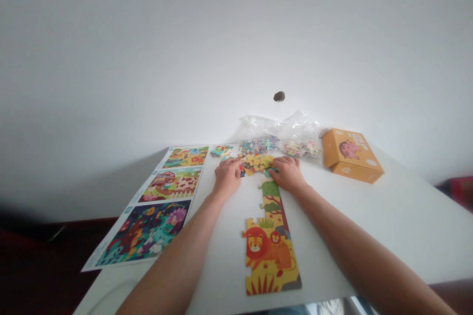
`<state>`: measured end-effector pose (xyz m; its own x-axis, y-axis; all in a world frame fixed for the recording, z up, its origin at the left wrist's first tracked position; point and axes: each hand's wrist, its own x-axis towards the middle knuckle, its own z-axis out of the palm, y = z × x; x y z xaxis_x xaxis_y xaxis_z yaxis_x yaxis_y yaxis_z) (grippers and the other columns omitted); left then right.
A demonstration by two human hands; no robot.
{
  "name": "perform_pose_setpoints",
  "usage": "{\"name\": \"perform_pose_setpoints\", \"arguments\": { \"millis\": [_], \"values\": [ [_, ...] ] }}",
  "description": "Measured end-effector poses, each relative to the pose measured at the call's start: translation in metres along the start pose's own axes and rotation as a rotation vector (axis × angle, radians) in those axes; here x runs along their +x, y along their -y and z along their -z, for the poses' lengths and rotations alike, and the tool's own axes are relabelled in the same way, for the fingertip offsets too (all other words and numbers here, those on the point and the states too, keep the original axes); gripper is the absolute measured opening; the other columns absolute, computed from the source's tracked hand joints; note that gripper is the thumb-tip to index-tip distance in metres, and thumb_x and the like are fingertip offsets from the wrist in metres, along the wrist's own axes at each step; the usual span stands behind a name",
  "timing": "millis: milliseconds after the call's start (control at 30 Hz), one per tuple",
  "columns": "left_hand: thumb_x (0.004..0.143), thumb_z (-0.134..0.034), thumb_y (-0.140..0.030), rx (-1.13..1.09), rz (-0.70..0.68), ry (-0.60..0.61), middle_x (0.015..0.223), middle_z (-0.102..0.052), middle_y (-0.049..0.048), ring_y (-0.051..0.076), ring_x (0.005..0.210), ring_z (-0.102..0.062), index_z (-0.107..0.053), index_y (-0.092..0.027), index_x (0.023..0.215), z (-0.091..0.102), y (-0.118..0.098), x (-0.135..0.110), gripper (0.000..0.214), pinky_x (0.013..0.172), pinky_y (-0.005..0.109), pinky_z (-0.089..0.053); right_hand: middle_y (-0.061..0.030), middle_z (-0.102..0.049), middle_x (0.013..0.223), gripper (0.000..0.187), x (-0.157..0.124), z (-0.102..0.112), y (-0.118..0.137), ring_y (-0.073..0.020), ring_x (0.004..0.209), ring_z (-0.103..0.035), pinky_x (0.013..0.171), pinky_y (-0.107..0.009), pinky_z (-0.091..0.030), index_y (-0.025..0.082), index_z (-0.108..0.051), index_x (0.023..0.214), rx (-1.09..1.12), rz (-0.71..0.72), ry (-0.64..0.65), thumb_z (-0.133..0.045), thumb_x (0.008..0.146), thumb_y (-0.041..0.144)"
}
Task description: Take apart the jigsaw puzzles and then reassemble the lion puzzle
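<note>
A pile of loose jigsaw pieces (257, 162), mostly yellow, lies between my two hands. My left hand (227, 175) rests at the pile's left side, palm down, its fingers loosely bent against the pieces. At the right side, my right hand (288, 173) touches the pile with its thumb and fingers a little apart. Neither hand visibly holds a piece. Nearer to me is a partly joined jigsaw puzzle (273, 251) showing lions on yellow ground. Its narrow strip of trees and green runs up to my right hand, which hides the far end.
On the left lies a reference sheet (194, 170) with three pictures. A few more pieces (221, 151) are at the back. Clear plastic bags of pieces (259, 144) lean near the wall (148, 49). An orange box (353, 155) stands back right on the white table (369, 221).
</note>
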<state>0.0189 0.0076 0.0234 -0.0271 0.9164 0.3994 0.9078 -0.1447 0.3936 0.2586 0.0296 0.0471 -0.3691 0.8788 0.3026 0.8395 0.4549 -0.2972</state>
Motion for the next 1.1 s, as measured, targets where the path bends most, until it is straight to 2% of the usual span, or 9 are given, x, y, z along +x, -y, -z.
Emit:
{"name": "perform_pose_setpoints", "arguments": {
  "millis": [100, 267, 367, 467, 567, 667, 800, 1000, 1100],
  "values": [
    [0.08, -0.055, -0.013, 0.022, 0.012, -0.042, 0.123, -0.061, 0.0091, 0.027, 0.12, -0.052, -0.068, -0.023, 0.121, -0.002, 0.005, 0.002, 0.044, 0.109, 0.043, -0.04, -0.0072, -0.062, 0.131, 0.032, -0.001, 0.003, -0.001, -0.0322, 0.125, -0.046, 0.106, -0.054, -0.027, 0.028, -0.068, 0.119, 0.005, -0.009, -0.015, -0.056, 0.091, 0.037],
    [0.08, -0.057, -0.014, -0.017, 0.087, -0.103, 0.121, -0.059, 0.0104, 0.027, 0.12, -0.053, -0.069, -0.022, 0.117, -0.002, 0.009, 0.003, 0.04, 0.107, 0.042, -0.043, 0.0005, -0.04, 0.153, 0.042, -0.004, 0.001, 0.003, -0.0356, 0.142, -0.025, 0.109, -0.063, -0.019, 0.04, -0.057, 0.133, 0.037, 0.212, 0.141, -0.047, 0.094, 0.053],
    [0.081, -0.055, -0.01, -0.053, 0.131, -0.142, 0.12, -0.058, 0.0111, 0.024, 0.115, -0.055, -0.07, -0.019, 0.116, 0.001, 0.011, 0.003, 0.039, 0.105, 0.039, -0.045, -0.0005, -0.043, 0.151, 0.042, -0.004, -0.001, 0.004, -0.0377, 0.141, -0.026, 0.108, -0.07, -0.013, 0.04, -0.062, 0.128, 0.002, 0.151, 0.163, -0.044, 0.094, 0.058],
    [0.081, -0.053, -0.007, -0.01, 0.182, -0.16, 0.12, -0.058, 0.0117, 0.023, 0.113, -0.055, -0.071, -0.019, 0.114, 0.006, 0.011, 0.003, 0.039, 0.104, 0.039, -0.045, -0.0023, -0.045, 0.15, 0.042, -0.003, 0.0, 0.002, -0.0369, 0.141, -0.027, 0.109, -0.069, -0.011, 0.036, -0.067, 0.122, -0.051, 0.064, 0.106, -0.042, 0.095, 0.057],
    [0.083, -0.057, -0.016, 0.051, 0.184, -0.133, 0.123, -0.06, 0.0091, 0.025, 0.116, -0.053, -0.073, -0.023, 0.111, 0.01, 0.004, 0.001, 0.033, 0.105, 0.041, -0.043, -0.0016, -0.039, 0.154, 0.044, -0.004, 0.003, 0.004, -0.0364, 0.143, -0.023, 0.11, -0.068, -0.012, 0.036, -0.063, 0.127, -0.05, 0.085, 0.1, -0.04, 0.096, 0.057],
    [0.08, -0.067, -0.032, 0.069, 0.072, -0.033, 0.134, -0.058, 0.0028, 0.029, 0.126, -0.046, -0.073, -0.034, 0.11, 0.013, -0.007, -0.004, 0.03, 0.106, 0.048, -0.039, 0.0027, -0.03, 0.159, 0.048, -0.006, 0.005, 0.01, -0.0361, 0.146, -0.016, 0.111, -0.069, -0.013, 0.04, -0.052, 0.137, -0.006, 0.216, 0.18, -0.035, 0.097, 0.059],
    [0.084, -0.062, -0.03, 0.096, -0.038, 0.085, 0.139, -0.057, -0.0029, 0.03, 0.129, -0.043, -0.072, -0.04, 0.107, 0.012, -0.014, -0.009, 0.027, 0.107, 0.058, -0.032, 0.0036, -0.036, 0.156, 0.05, -0.007, 0.006, 0.012, -0.0368, 0.146, -0.016, 0.109, -0.072, -0.009, 0.042, -0.057, 0.132, 0.037, 0.223, 0.254, -0.024, 0.099, 0.059],
    [0.083, -0.057, -0.019, 0.123, 0.089, 0.027, 0.131, -0.06, 0.0018, 0.027, 0.125, -0.048, -0.074, -0.034, 0.106, 0.01, -0.007, -0.005, 0.032, 0.104, 0.045, -0.041, 0.0002, -0.045, 0.15, 0.052, -0.004, 0.006, 0.003, -0.0353, 0.143, -0.025, 0.109, -0.072, -0.006, 0.036, -0.068, 0.119, 0.037, 0.091, 0.169, -0.022, 0.101, 0.054],
    [0.083, -0.059, -0.024, 0.155, 0.165, -0.021, 0.129, -0.059, 0.0067, 0.031, 0.122, -0.05, -0.073, -0.032, 0.11, 0.011, -0.003, -0.004, 0.032, 0.098, 0.048, -0.046, -0.0023, -0.048, 0.147, 0.047, -0.003, 0.005, 0.002, -0.0322, 0.14, -0.03, 0.111, -0.067, -0.01, 0.033, -0.071, 0.111, 0.006, 0.058, 0.104, -0.029, 0.101, 0.051]
  ]
}}
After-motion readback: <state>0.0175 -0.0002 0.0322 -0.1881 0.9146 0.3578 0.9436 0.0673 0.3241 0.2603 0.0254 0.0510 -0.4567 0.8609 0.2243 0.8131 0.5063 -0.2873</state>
